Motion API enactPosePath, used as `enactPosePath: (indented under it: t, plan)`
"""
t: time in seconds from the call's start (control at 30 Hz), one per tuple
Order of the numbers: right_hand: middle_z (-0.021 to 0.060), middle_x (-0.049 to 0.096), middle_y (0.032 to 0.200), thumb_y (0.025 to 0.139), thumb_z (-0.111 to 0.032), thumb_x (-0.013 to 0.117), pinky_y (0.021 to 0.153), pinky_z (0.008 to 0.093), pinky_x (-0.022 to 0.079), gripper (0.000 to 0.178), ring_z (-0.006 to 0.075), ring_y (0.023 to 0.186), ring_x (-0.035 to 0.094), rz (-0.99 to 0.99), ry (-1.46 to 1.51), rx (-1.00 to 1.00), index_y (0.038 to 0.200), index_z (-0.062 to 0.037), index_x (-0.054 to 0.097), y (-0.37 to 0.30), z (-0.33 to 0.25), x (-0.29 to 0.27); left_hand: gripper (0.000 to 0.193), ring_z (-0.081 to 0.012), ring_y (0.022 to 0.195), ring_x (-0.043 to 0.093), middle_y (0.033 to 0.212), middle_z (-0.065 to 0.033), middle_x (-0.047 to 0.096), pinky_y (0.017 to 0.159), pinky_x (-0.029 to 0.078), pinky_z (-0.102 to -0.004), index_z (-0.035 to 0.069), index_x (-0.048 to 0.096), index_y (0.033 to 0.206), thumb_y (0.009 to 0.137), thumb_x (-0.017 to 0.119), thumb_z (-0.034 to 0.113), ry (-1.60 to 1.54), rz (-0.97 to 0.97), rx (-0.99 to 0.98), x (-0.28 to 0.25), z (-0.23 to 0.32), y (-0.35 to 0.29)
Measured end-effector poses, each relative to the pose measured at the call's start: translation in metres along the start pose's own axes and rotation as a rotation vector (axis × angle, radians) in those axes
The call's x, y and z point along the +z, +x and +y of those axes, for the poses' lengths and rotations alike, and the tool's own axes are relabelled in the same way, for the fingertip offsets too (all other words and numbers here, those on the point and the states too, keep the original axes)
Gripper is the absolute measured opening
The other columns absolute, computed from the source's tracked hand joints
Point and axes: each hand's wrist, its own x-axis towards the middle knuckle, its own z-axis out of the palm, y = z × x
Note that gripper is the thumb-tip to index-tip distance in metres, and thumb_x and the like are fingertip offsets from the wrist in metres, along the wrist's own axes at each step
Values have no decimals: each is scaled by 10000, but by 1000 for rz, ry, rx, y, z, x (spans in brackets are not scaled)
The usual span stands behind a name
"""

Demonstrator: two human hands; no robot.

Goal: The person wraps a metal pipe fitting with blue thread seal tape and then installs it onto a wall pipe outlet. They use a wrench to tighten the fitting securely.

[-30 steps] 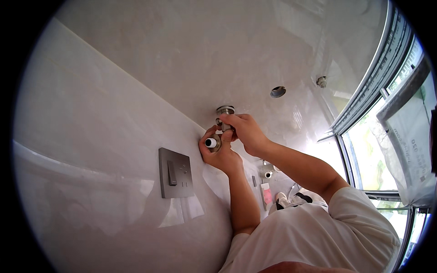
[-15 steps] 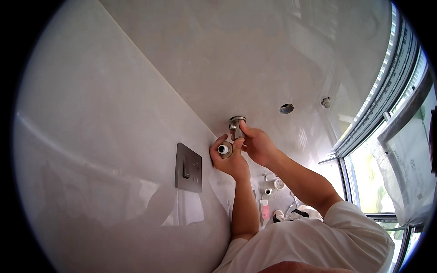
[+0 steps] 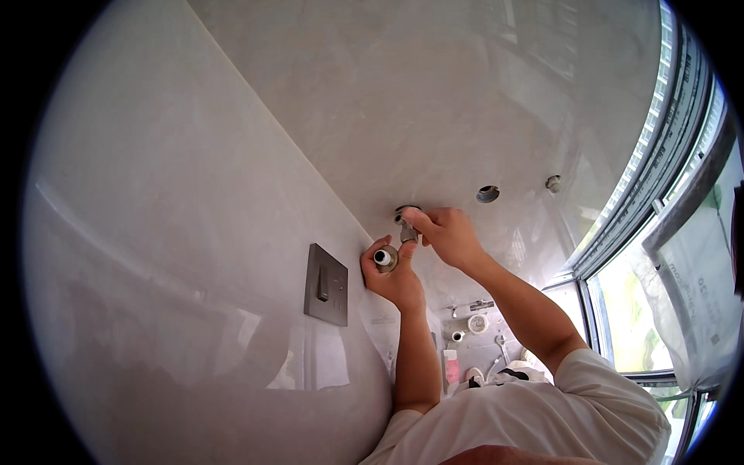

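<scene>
A metal angle valve (image 3: pixel 408 231) sticks out of a round hole in the facing wall, close to the corner. My right hand (image 3: pixel 452 235) has its thumb and fingers closed around the valve's body near the wall. Just below it, my left hand (image 3: pixel 398 284) holds a pipe fitting (image 3: pixel 382 257) with a round metal collar and a white, hollow end pointing outward. The left thumb reaches up to the lower end of the valve. Part of the valve is covered by my right fingers, and the fitting's back end is hidden in my left palm.
A dark switch and socket plate (image 3: pixel 326 284) is on the left wall. An open pipe hole (image 3: pixel 487 194) and a capped outlet (image 3: pixel 552 184) lie further right. Below are a white roll (image 3: pixel 478 324), a wrench (image 3: pixel 503 349) and a pink-and-white box (image 3: pixel 451 367). A window (image 3: pixel 628 310) stands right.
My right hand has rolled over at the valve, its knuckles now higher and its thumb changed in position. The left hand keeps the fitting in nearly the same place. The view has shifted slightly.
</scene>
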Motion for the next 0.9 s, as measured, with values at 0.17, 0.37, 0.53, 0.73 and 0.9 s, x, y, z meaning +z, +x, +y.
enactPosePath:
  t: [0.17,0.37,0.53,0.73,0.9]
  plan:
    - [47,645,587,928,-608,690,593,369,491,638,184,577,626,7,-323,-44,642,-38,709,10,-18,1,411,-191,1000,625,1142,-130,666,917,557,-346,-45,610,1087,770,872,-26,-64,-1,-6,4,5,-3]
    - [97,687,624,939,-573,679,589,379,501,626,245,581,647,-36,15,53,639,-24,718,17,0,3,442,-175,982,620,1144,-100,669,869,546,-316,-20,623,1096,746,887,-74,-16,9,-38,4,7,-1]
    - [99,693,617,939,-562,681,586,369,502,617,251,577,655,-20,-300,-54,650,-18,728,12,-29,-3,441,-174,972,619,1137,-102,671,866,541,-314,-21,625,1088,742,897,-54,-53,-8,-38,2,4,3]
    - [70,671,581,927,-588,695,585,359,498,636,211,566,645,-22,-227,-7,641,-20,718,16,-16,7,454,-169,966,617,1130,-107,674,859,542,-312,-16,627,1084,728,907,-42,-41,8,-37,2,3,0]
    - [47,638,591,921,-644,685,571,384,473,675,199,573,614,-50,502,57,634,-33,694,20,19,17,394,-220,1019,636,1133,-161,658,907,561,-365,-43,597,1071,758,835,-67,-45,-8,-61,6,11,-1]
